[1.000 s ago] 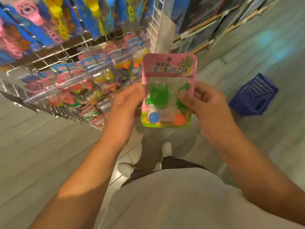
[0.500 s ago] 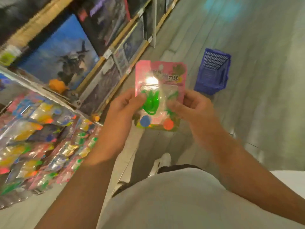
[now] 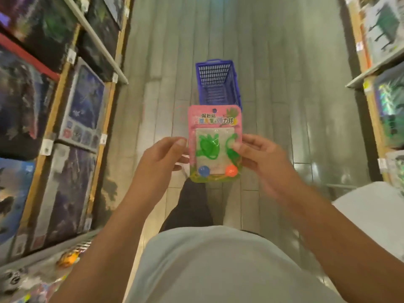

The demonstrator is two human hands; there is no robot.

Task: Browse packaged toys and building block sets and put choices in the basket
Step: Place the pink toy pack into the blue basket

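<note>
head: both hands (image 3: 162, 157) pinch toy pack (image 3: 215, 145) edges, basket (image 3: 216, 83) beyond.

Aisle floor (image 3: 284, 84) open; basket (image 3: 215, 84) ahead; shelves (image 3: 96, 40) flank.

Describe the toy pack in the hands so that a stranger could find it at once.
Look down the aisle floor between the shelves to the blue basket. In front of it, the left hand and right hand pinch a pink blister card. Only it shows green sticky toys plus one blue and one orange ball.

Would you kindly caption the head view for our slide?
Left hand and right hand hold a pink toy pack above a blue basket on the aisle floor.
</note>
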